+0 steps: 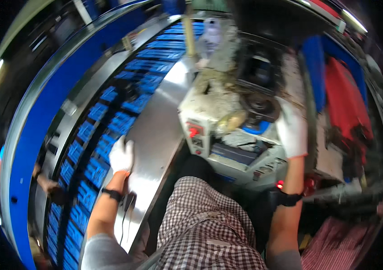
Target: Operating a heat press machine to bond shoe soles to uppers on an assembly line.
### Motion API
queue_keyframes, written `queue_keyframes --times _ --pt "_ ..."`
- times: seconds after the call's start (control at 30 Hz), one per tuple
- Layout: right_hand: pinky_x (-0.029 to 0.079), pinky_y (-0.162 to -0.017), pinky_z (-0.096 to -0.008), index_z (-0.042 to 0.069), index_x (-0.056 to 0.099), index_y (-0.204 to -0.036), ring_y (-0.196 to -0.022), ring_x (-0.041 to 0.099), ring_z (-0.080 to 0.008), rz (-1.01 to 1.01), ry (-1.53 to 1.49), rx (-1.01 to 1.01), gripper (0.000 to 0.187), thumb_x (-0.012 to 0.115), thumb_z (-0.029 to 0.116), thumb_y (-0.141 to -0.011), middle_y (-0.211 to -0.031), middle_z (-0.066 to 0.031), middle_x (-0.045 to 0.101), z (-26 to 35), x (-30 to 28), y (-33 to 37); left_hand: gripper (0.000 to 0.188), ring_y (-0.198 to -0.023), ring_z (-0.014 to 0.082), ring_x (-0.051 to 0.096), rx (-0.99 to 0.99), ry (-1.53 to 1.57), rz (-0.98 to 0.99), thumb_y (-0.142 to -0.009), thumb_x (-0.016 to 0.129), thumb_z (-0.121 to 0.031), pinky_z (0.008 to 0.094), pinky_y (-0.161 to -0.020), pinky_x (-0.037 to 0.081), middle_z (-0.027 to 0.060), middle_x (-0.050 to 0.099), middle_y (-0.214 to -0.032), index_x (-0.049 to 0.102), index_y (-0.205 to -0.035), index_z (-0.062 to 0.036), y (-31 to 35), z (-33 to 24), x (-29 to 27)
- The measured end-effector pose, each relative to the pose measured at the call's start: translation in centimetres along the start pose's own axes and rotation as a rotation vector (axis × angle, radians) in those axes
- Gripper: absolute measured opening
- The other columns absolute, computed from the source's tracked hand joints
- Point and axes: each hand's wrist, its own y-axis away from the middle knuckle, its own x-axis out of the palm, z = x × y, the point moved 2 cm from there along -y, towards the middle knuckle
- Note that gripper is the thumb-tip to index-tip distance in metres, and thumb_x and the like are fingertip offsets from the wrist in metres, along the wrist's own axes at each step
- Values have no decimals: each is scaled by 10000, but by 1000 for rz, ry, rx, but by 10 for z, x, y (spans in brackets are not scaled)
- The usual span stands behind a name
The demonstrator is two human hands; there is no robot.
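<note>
On the left edge of the steel tabletop [155,130], extended with the left hand [122,155], gloved in white, with thumb apart from loosely bent fingers. Too blurred to tell whether released or grasping. Just past that same edge, in long rows along a dark conveyor [96,137], showing as blue pieces [122,120] near the left hand; impossible to tell whether touching.

To the right of the tabletop, on a white machine [191,105], set just beside the right hand [291,130]: a dark round part [261,105], above a blue curved piece [256,128]. Likewise gloved in white there, with a red cuff [298,156]; impossible to tell whether empty or clenched, with fingers blurred at the round part's right rim.

At the machine's left front corner, glowing red on a switch panel [193,132]. Left of the round part, lying as a yellowish bag [231,122]; lower, in the open front, tucked in as a grey-blue box [234,153]. Beyond the machine's right edge, draped as red cloth [346,99]. At the conveyor's left edge, well apart from the left hand, extended with a co-worker's forearm [43,182].
</note>
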Motion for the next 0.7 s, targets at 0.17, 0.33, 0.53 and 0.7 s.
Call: queue_keyframes --times 0.17,0.33,0.53,0.7 --pt "439 -1133 -400 -9 654 -1356 -1285 628 -335 71 -103 -18 437 521 14 -940 -1320 -216 691 -36 3 -6 584 -1255 416 603 -103 24 -209 -981 613 -448 490 -1096 448 237 666 -1313 606 -1411 -52 -10 19 6" --pt "420 -1133 -407 -37 611 -1390 -1271 613 -340 126 -140 -36 436 497 22 -974 -1344 -219 673 -52 9 -8 676 -1211 427 612 -519 -227 -464 -880 708 -548 505 -1059 462 265 676 -1255 662 -1289 -12 -18 109 -42" --pt "428 -1087 -359 -70 583 -1397 -1213 619 -247 206 -216 -14 501 547 330 -1096 -1332 -177 673 -34 17 -11 946 -1429 422 441 -1274 -652 -947 -782 748 -676 587 -1171 350 200 451 -1562 466 -1507 -138 31 310 -141" --pt "429 -1110 -353 -62 571 -1424 -1252 608 -234 183 -234 4 438 541 203 -1076 -1360 -143 662 -54 20 -7 657 -1252 258 651 -1135 -63 -90 -982 572 -550 429 -1036 512 173 653 -1395 564 -1435 -75 77 442 -192"
